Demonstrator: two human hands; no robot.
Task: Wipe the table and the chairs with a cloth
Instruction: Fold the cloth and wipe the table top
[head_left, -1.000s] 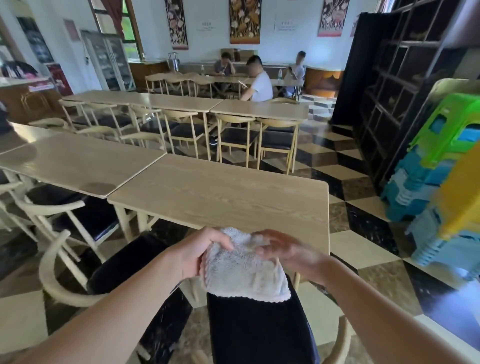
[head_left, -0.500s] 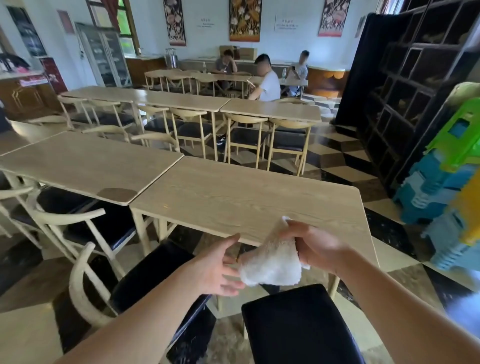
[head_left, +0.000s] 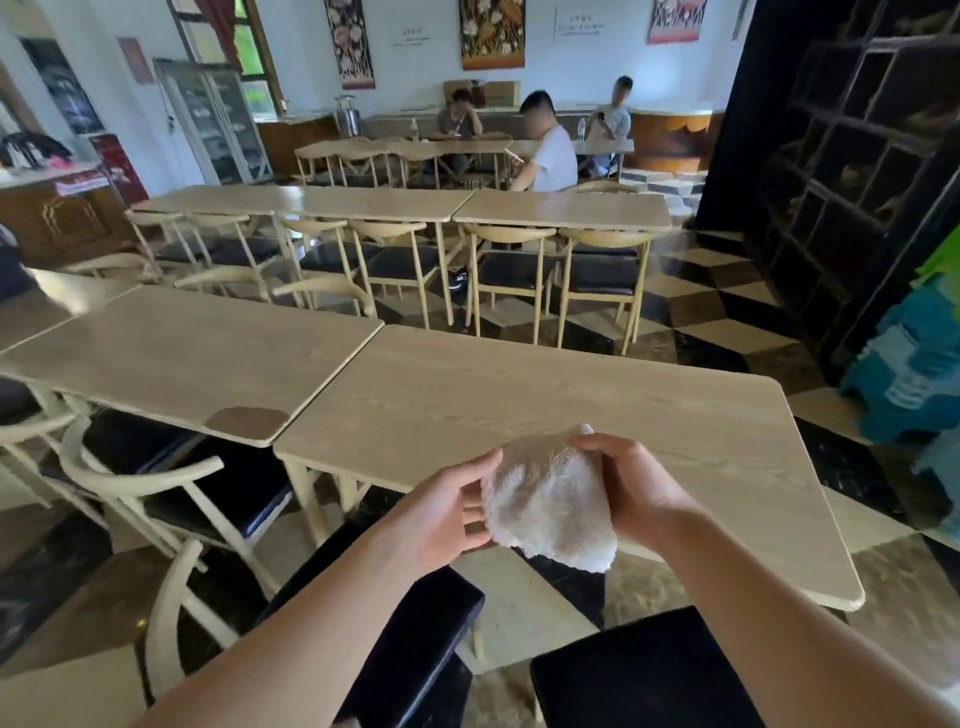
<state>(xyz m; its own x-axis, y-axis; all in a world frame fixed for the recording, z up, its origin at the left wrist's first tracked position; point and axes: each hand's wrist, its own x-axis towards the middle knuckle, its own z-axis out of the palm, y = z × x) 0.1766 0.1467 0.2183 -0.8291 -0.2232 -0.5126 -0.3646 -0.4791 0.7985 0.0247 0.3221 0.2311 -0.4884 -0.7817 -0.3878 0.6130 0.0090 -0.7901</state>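
Both hands hold the white cloth (head_left: 550, 506) above the near edge of the table (head_left: 519, 395): the right hand (head_left: 636, 493) grips it, the left hand (head_left: 447, 512) pinches its side. Wiping seems not yet begun (cloth bunched); next, press it flat on the tabletop.

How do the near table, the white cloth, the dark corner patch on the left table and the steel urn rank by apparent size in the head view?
1. near table
2. white cloth
3. dark corner patch
4. steel urn, though it is far away, so true size is unsure.
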